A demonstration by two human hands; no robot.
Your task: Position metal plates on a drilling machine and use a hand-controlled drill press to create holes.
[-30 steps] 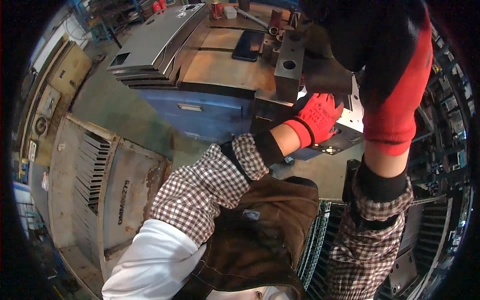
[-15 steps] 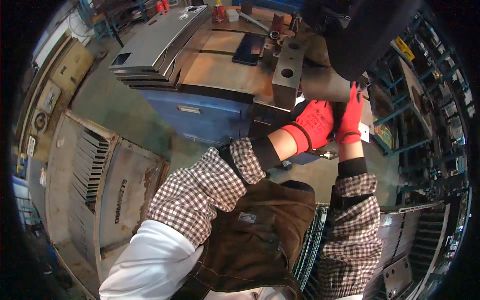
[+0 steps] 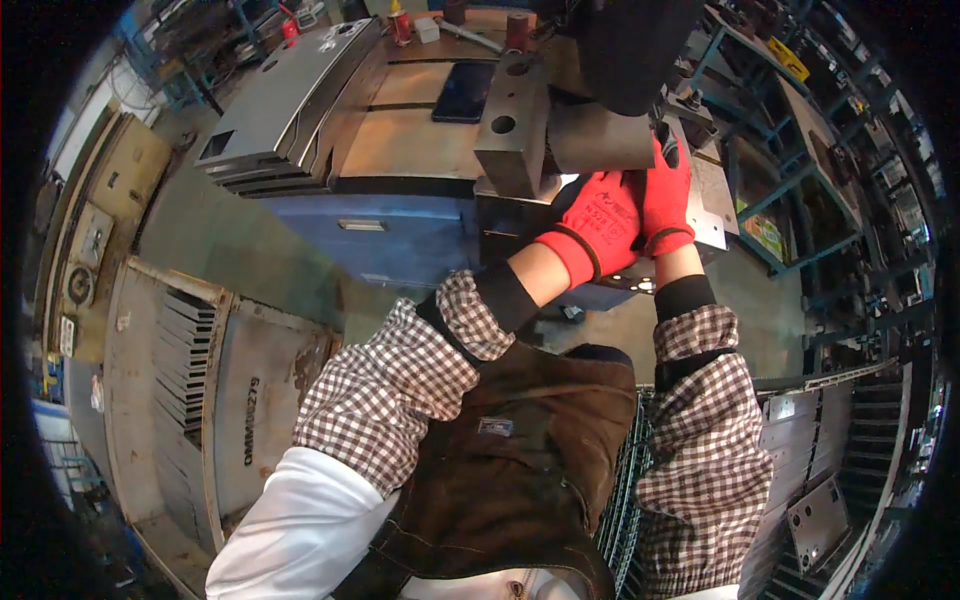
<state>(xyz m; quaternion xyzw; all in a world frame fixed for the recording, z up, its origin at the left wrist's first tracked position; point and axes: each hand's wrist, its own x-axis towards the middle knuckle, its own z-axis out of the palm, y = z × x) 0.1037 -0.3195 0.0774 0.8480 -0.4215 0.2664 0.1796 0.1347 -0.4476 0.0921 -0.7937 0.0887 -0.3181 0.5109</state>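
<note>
Red-gloved hands now together at the press, upper right of centre.
L hand (image 3: pixel 600 228) and R hand (image 3: pixel 667 200), which came up beside it within the last sec, both rest flat, fingers extended, on metal plate (image 3: pixel 705 205) under grey die block (image 3: pixel 515 125); grip unclear.

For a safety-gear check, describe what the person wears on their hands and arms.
Both hands, left hand and right hand, wear red knit gloves with printed markings. Black inner cuffs show at the wrists, under brown-and-white checked sleeve covers. A white sleeve covers the left upper arm.
</note>
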